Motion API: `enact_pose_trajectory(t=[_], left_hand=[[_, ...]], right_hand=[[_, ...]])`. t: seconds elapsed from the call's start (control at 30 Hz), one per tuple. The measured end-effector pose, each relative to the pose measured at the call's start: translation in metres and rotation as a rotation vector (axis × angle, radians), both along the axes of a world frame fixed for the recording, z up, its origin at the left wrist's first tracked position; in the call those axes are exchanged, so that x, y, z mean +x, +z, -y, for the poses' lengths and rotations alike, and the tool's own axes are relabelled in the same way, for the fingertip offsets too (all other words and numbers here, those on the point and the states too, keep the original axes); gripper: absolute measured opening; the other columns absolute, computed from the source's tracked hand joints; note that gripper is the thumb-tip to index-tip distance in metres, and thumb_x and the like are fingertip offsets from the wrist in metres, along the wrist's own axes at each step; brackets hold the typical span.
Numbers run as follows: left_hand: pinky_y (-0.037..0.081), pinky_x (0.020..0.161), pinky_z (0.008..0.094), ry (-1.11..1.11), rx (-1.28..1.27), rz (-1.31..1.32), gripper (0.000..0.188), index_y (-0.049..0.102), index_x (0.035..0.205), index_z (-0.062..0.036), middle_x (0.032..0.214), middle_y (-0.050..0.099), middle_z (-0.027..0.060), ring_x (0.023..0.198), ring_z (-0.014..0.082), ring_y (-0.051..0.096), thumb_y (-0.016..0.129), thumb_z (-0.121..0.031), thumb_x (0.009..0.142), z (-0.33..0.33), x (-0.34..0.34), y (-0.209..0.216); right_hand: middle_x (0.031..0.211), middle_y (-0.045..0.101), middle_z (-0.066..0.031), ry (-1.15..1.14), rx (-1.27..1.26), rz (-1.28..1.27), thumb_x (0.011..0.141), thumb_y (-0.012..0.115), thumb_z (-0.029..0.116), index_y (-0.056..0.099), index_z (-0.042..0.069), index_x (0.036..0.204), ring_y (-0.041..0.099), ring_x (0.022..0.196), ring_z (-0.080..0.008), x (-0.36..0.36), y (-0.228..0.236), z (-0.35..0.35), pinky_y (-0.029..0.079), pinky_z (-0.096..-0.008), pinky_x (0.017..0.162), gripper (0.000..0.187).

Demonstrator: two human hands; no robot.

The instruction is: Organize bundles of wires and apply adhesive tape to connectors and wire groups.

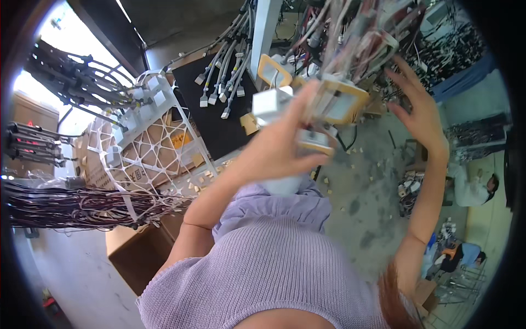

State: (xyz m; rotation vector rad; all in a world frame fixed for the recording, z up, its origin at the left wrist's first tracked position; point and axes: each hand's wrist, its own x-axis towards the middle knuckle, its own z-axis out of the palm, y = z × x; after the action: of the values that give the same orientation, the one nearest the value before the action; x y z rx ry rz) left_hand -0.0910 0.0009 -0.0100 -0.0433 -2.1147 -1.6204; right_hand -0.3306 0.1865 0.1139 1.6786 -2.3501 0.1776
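My left hand (279, 137) is raised in front of my lap, blurred by motion, with thumb and forefinger wide apart. Just beyond its fingers hang a yellow-framed piece (342, 102) and, below that, a smaller pale piece with a yellowish edge (316, 140). A white block (272, 102) sits beside the knuckles; whether the hand touches any of these cannot be made out. Over on the right, my right hand (419, 112) reaches up with spread fingers, its fingertips near a blurred bundle of reddish and clear wires (356, 49). Contact there is unclear.
Grey cables with white connectors (222, 90) lie on a black board (219, 131). To the left stand a white lattice rack (159, 148), cardboard, and a dark wire bundle (82, 207). Small yellowish bits dot the floor (356, 186). Other people (474, 186) are at far right.
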Motion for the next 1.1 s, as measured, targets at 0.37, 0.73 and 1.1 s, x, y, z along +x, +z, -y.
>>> enact_pose_trajectory(t=[0.37,0.73,1.1], left_hand=[[0.05,0.054,0.0384,0.061,-0.39,0.007,0.106,0.011,0.142,0.0121,0.079,0.061,0.0167,0.065,0.0315,0.064,0.075,-0.033,0.071,-0.083,-0.044,0.021],[0.047,0.084,0.0393,0.566,-0.812,-0.175,0.054,0.057,0.122,-0.0139,0.122,0.052,0.0093,0.101,0.0304,0.057,0.059,0.001,0.07,0.04,-0.041,0.031],[0.041,0.084,0.0396,0.684,-1.276,-0.039,0.049,0.058,0.119,-0.0213,0.088,0.06,0.0053,0.089,0.0244,0.058,0.057,-0.002,0.075,0.113,-0.035,0.053]], right_hand=[[0.139,0.045,-0.0137,0.309,0.164,0.042,0.068,0.061,-0.002,0.052,0.007,0.125,0.059,0.09,-0.0257,0.111,0.071,0.036,0.048,-0.0307,0.078,0.059],[0.131,0.051,-0.0053,0.177,0.187,-0.279,0.067,0.062,-0.006,0.053,0.004,0.101,0.057,0.1,-0.0322,0.064,0.04,0.043,0.048,-0.0409,0.081,0.037],[0.129,0.051,-0.0007,0.092,0.129,-0.246,0.069,0.066,-0.001,0.047,0.005,0.097,0.056,0.09,-0.0292,0.033,0.03,-0.002,0.047,-0.0404,0.074,0.034]])
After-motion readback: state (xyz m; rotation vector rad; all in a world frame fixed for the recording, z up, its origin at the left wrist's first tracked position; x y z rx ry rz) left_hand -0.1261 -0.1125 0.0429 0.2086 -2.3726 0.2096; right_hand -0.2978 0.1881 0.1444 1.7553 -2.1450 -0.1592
